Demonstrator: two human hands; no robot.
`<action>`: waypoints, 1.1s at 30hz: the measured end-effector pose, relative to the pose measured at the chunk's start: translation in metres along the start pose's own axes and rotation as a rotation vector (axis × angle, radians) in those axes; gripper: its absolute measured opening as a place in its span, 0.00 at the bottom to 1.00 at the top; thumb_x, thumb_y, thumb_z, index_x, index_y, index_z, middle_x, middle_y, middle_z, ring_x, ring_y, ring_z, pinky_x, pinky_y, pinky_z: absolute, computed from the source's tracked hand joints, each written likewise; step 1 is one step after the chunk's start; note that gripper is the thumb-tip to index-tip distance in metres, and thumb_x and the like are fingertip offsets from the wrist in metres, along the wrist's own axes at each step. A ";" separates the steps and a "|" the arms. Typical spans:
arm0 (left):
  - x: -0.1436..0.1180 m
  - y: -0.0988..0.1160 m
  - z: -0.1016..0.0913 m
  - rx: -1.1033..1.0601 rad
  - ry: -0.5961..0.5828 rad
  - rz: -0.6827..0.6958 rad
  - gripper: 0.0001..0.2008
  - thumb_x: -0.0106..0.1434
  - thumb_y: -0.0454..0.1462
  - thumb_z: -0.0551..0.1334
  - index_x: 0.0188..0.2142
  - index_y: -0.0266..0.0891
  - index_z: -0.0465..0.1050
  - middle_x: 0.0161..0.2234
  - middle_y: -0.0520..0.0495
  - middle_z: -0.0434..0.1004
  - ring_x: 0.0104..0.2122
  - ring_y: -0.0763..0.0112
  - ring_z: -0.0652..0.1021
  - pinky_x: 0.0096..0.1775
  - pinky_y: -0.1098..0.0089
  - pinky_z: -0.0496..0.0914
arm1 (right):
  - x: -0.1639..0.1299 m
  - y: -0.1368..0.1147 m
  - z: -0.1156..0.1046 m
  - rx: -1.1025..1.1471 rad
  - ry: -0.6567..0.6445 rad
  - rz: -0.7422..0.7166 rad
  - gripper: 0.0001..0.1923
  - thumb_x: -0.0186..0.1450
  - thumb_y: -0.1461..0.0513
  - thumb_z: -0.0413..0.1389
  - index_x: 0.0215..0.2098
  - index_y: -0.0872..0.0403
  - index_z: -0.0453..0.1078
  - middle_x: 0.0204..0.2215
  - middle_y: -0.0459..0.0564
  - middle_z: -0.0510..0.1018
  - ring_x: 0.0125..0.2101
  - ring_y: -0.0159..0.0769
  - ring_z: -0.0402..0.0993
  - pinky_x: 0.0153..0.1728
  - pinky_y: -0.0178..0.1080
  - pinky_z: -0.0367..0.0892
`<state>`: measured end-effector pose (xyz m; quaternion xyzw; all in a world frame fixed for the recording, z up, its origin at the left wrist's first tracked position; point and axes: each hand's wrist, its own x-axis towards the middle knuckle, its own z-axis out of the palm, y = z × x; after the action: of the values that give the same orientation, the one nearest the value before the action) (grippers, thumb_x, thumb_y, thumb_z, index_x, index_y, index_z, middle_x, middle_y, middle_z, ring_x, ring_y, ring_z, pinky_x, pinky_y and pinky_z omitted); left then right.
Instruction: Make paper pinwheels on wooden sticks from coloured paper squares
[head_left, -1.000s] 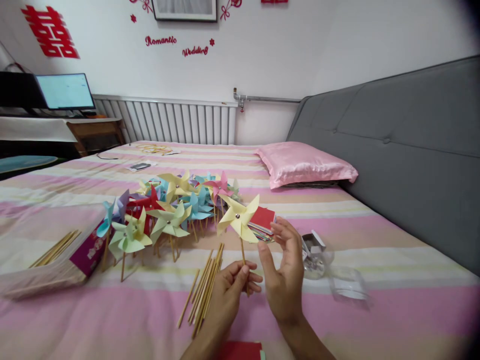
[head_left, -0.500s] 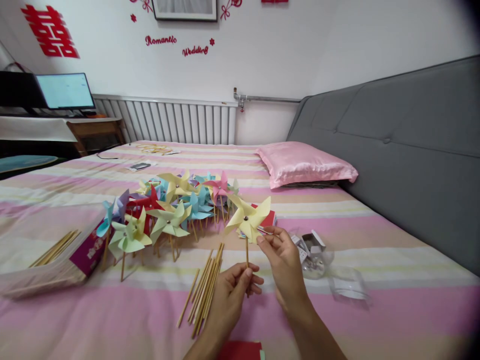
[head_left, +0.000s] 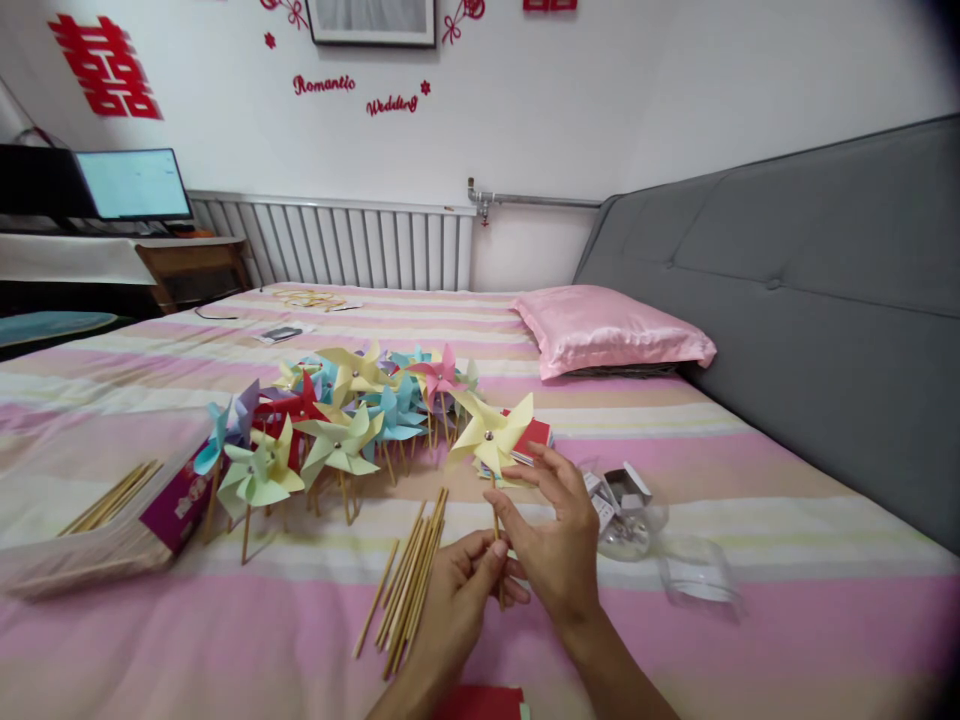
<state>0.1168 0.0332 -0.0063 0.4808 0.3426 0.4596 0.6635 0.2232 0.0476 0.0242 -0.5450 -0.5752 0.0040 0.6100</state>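
Head view: seated or standing at a striped bedspread, you hold up a pale yellow paper pinwheel on a thin tan wooden stick, its head near upright in front of you. Your left hand grips the stick's lower part, thumb and fingers closed around it. Your right hand is raised just beside, its fingers parted and curved near the lower petals, its thumb close to the stick; whether it touches, you cannot tell from this angle. Behind the petals lies a stack of red-topped square papers. To the left of your hands rests a loose bundle of tan wooden sticks; beyond it stands a crowd of multicoloured paper pinwheels, near a clear plastic container with a purple label that holds more sticks. To the right sit a clear round tub and a small open white box. A pink satin pillow lies farther back by the grey padded headboard.
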 end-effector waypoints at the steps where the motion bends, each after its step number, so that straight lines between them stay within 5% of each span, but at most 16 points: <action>1: -0.001 0.000 0.001 0.004 -0.012 -0.002 0.15 0.57 0.45 0.61 0.30 0.32 0.74 0.18 0.49 0.72 0.18 0.76 0.72 0.23 0.76 0.62 | -0.001 0.001 0.002 -0.001 0.021 -0.009 0.07 0.53 0.60 0.61 0.32 0.52 0.75 0.43 0.53 0.73 0.44 0.43 0.69 0.45 0.47 0.64; 9: -0.004 -0.003 0.004 0.053 -0.052 0.004 0.19 0.58 0.47 0.59 0.33 0.31 0.73 0.21 0.44 0.76 0.19 0.74 0.73 0.24 0.76 0.63 | -0.004 0.007 0.005 0.033 0.117 0.024 0.06 0.55 0.61 0.61 0.31 0.54 0.76 0.42 0.54 0.74 0.43 0.41 0.70 0.45 0.45 0.66; 20: -0.004 -0.001 0.005 0.152 -0.045 0.015 0.16 0.59 0.45 0.59 0.31 0.32 0.73 0.21 0.44 0.76 0.20 0.73 0.73 0.23 0.75 0.63 | -0.003 0.004 0.005 0.123 -0.001 0.081 0.10 0.61 0.60 0.55 0.38 0.53 0.75 0.44 0.54 0.71 0.46 0.42 0.67 0.46 0.46 0.63; 33: -0.005 0.002 0.006 0.248 -0.032 0.022 0.16 0.59 0.45 0.59 0.33 0.31 0.75 0.18 0.47 0.73 0.19 0.73 0.72 0.23 0.75 0.61 | -0.003 -0.002 0.001 0.215 -0.004 0.157 0.10 0.62 0.60 0.53 0.35 0.53 0.75 0.39 0.51 0.74 0.43 0.40 0.68 0.45 0.42 0.63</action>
<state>0.1198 0.0269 -0.0030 0.5700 0.3807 0.4133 0.5994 0.2202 0.0460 0.0234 -0.5196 -0.5285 0.1145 0.6615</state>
